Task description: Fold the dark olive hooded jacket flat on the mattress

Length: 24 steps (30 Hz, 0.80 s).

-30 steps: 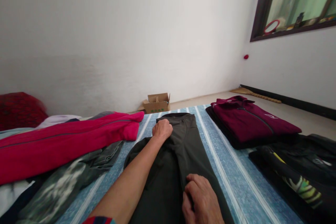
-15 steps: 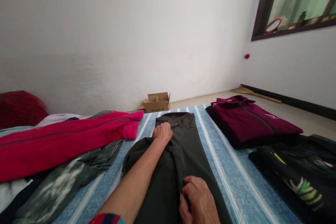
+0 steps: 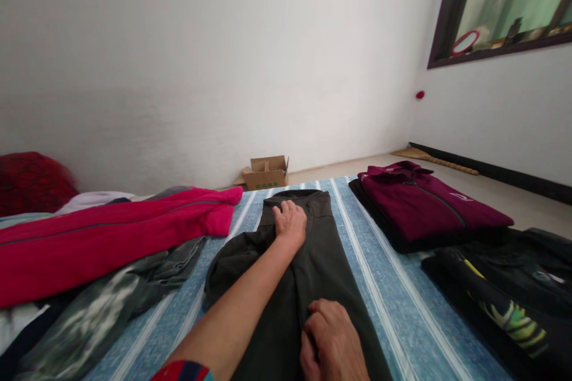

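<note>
A pair of dark grey trousers point(image 3: 330, 268) lies lengthwise in front of me, its waistband at the far end. My left hand point(image 3: 290, 223) rests on the cloth just below the waistband, fingers stretched forward and a little apart. Nearer to me, my right hand point(image 3: 335, 336) lies on the trousers beside a lengthwise fold, fingers bent and thumb apart from them. Some of the same cloth bunches up left of my left forearm. My forearm hides part of the trousers.
Beneath is a blue striped sheet point(image 3: 370, 274). To the left, a pink garment point(image 3: 134, 226) lies over a heap including a grey-green garment point(image 3: 107, 303). On the right are a folded maroon zip top point(image 3: 429, 199) and black clothes point(image 3: 504, 286). A cardboard box point(image 3: 266, 174) stands beyond.
My left hand has moved slightly right and away from me across the trousers, and its closed fingers have straightened out. My right hand has hardly shifted.
</note>
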Available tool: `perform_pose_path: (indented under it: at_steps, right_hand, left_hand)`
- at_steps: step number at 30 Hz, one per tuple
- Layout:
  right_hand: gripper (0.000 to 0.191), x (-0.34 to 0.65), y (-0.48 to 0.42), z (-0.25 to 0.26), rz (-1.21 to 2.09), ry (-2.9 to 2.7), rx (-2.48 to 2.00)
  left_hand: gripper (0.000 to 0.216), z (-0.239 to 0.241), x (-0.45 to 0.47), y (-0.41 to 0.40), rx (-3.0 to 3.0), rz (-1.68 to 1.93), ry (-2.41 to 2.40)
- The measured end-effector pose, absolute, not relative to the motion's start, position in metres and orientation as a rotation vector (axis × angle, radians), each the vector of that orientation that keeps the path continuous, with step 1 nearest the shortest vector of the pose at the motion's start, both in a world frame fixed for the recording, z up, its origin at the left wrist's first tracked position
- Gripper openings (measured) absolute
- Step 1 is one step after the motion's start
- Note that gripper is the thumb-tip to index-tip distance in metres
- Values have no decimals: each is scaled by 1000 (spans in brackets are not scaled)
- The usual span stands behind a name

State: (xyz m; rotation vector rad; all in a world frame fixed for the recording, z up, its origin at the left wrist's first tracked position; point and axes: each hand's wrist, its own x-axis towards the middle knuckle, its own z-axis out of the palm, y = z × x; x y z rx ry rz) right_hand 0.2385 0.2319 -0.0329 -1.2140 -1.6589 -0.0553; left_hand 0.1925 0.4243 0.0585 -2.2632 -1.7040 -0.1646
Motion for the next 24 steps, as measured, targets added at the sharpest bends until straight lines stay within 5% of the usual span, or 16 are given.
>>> perform_pose_path:
  at_steps: [8, 16, 24]
  right_hand:
    - [15, 237, 232, -43, -127, -1719, -1294]
    - [15, 233, 239, -47, -186, -1707, -1228]
    - [16, 231, 241, -50, -258, -1667, -1136]
  left_hand:
    - [25, 21, 249, 447, -2746, -141, -1496]
    - [48, -1, 252, 461, -2691, -151, -1677]
    - [39, 8, 250, 480, -2514, -361, -1761]
